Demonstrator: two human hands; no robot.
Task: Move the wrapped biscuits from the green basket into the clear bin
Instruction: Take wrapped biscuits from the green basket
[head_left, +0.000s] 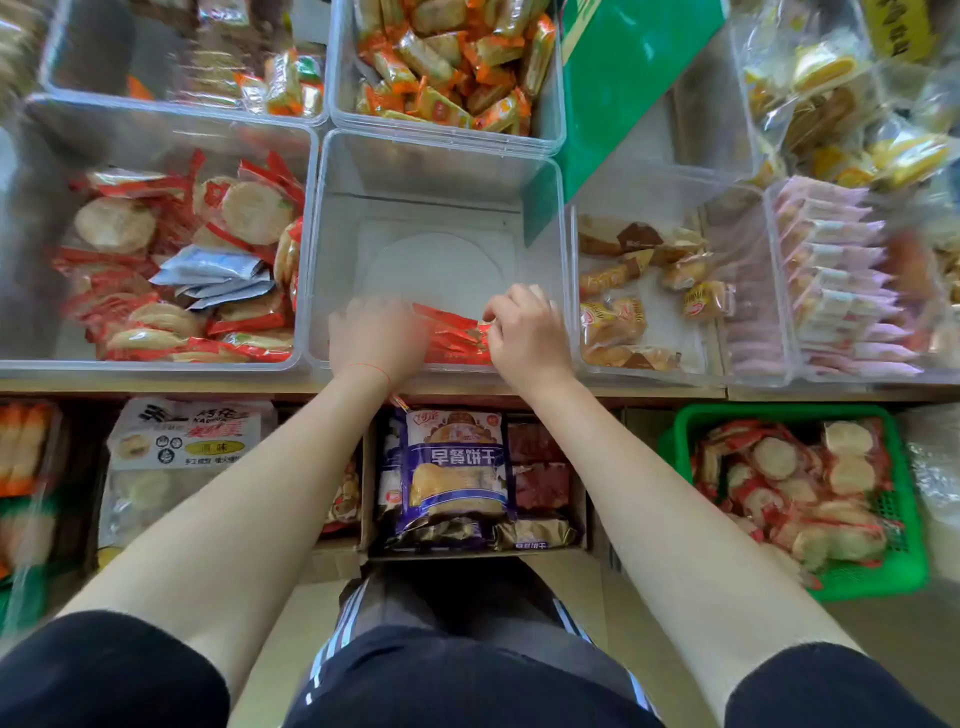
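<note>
both hands, left hand (376, 335) and right hand (527, 332), clutch red wrapped biscuits (457, 335) low at the clear bin's (441, 150) near wall, while the green basket (914, 566) of remaining packs lies near right, closest to the right hand.

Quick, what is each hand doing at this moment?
Left hand: blurred, on the red wrapped biscuits in the clear bin; grip cannot be told.
Right hand: curled, pinching those biscuits.

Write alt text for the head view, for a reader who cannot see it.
Both hands, left and right, reach into a nearly empty clear bin and hold red-wrapped biscuits at its near wall. A green basket of more red-wrapped biscuits sits lower right; neighbouring bins hold other packaged snacks.
</note>
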